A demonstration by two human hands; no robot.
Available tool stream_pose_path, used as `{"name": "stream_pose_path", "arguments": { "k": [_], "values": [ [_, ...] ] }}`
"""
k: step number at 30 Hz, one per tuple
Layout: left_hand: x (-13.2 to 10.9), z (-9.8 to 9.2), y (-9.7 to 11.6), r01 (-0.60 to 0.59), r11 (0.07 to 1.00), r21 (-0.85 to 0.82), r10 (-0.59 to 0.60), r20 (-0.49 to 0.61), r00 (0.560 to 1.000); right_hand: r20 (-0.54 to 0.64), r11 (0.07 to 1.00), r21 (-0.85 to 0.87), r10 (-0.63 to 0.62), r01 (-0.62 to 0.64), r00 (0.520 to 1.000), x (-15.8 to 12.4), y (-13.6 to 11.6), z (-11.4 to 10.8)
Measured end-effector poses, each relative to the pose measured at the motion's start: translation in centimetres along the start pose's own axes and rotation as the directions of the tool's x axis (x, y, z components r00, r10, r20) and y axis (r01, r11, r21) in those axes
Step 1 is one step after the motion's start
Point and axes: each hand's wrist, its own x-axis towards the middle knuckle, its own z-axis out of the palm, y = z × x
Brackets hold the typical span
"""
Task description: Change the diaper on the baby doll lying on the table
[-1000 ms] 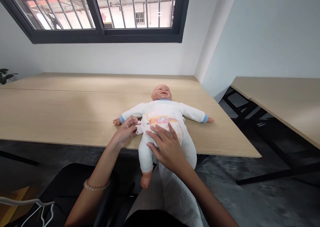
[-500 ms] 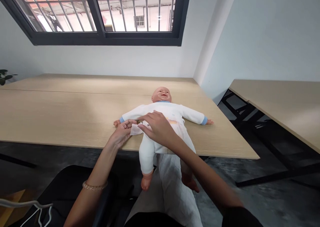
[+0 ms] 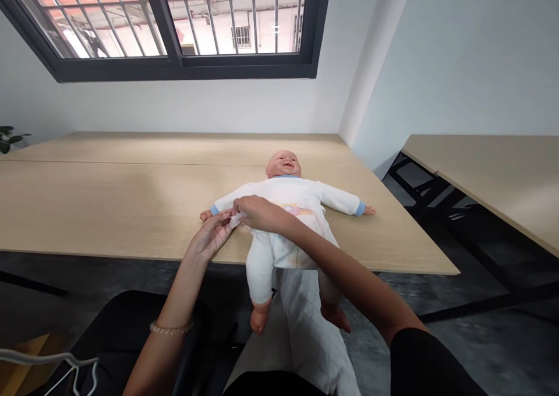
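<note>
Head view. Doll point(image 3: 283, 193) lies on its back on the table point(image 3: 122, 204), arms out, legs past the table's edge, feet above the person's lap. Sleepsuit point(image 3: 301, 201) is opened and pushed up. Diaper point(image 3: 297, 250) sits at the hips, its print faint, no legible writing or brand.

Right hand point(image 3: 259, 212) reaches across the belly, fingers bunched, apparently pinching the end of the diaper tab point(image 3: 236, 221). Left hand point(image 3: 212, 237), bracelet point(image 3: 170, 328) at its wrist, lies beside the doll; fingers loosely spread, tips at the tab, grip unclear.

Doll likely light, soft-bodied, best steadied at the torso. Tab looks thin and flimsy; take it by its free end.
</note>
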Motion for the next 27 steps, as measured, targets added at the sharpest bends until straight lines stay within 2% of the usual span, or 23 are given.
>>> {"name": "stream_pose_path", "arguments": {
  "k": [6,11,17,22,27],
  "values": [
    [-0.1,-0.3,0.0,0.025,1.000,0.018,-0.025,0.009,1.000,0.091,0.988,0.154,-0.012,-0.002,0.996,0.0,0.5,-0.8],
    [-0.3,-0.5,-0.2,0.038,0.997,0.062,-0.046,0.136,0.990,0.117,0.967,0.250,0.011,-0.040,0.993,0.2,1.0,-0.6],
    [-0.4,-0.4,-0.6,-0.051,0.979,0.195,0.010,0.205,0.979,0.113,0.937,0.347,0.006,-0.045,0.994,0.3,0.9,-0.5],
    [-0.1,-0.4,-0.9,-0.069,0.975,0.212,0.028,0.193,0.981,0.106,0.931,0.355,0.049,-0.084,0.993,0.2,0.5,-0.8],
    [0.2,-0.5,-0.8,-0.035,0.986,0.165,0.013,0.137,0.990,0.117,0.914,0.395,0.045,-0.088,0.992,-0.1,0.1,-1.4]
  ]
}}
